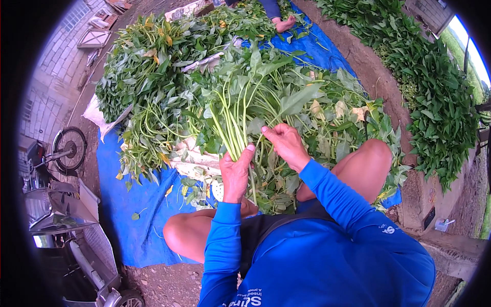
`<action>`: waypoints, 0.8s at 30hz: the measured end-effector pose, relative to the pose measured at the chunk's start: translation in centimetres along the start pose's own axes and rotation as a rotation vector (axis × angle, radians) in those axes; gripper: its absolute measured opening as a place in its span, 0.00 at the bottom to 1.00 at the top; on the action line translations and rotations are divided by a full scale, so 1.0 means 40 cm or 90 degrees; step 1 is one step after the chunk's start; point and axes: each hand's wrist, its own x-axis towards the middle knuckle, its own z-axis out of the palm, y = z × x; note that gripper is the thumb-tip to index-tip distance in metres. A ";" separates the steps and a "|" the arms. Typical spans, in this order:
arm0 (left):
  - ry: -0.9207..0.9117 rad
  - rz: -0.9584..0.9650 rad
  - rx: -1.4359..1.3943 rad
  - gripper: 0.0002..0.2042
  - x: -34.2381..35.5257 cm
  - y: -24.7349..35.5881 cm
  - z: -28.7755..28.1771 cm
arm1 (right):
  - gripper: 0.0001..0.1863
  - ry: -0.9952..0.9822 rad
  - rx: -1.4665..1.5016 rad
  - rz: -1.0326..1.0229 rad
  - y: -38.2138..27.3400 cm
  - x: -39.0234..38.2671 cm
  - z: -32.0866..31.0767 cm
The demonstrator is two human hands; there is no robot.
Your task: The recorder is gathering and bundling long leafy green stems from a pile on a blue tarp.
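Note:
My left hand [236, 173] is closed around a bunch of water spinach [232, 125], its pale green stems pointing up and away from me, with leaves at the far end. One stem hangs below the grip. Just to the right, my right hand [286, 146] has its thumb and bent fingers at a water spinach leaf [254, 126] beside the bunch. The fingers look pinched on it, though the palm side is partly hidden. Under and beyond both hands spreads a loose heap of water spinach [327, 117], with some yellowed and brown leaves in it.
A blue tarp [138, 225] lies beneath the greens, with a pale sack [197, 163] among them. Bundled greens [148, 77] are piled at far left. Another person's bare foot [285, 24] rests at the far edge. A motorcycle [66, 153] stands left; more greens [429, 97] line a ledge at right.

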 end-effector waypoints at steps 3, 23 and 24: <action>-0.027 0.011 0.032 0.05 0.003 -0.021 0.000 | 0.15 0.025 0.029 -0.182 0.003 -0.017 0.026; -0.128 -0.038 0.066 0.16 0.104 -0.011 -0.008 | 0.18 -0.033 0.024 -0.144 -0.140 0.131 0.027; -0.097 -0.036 0.057 0.16 0.104 -0.002 -0.021 | 0.18 -0.043 0.024 -0.141 -0.131 0.122 0.018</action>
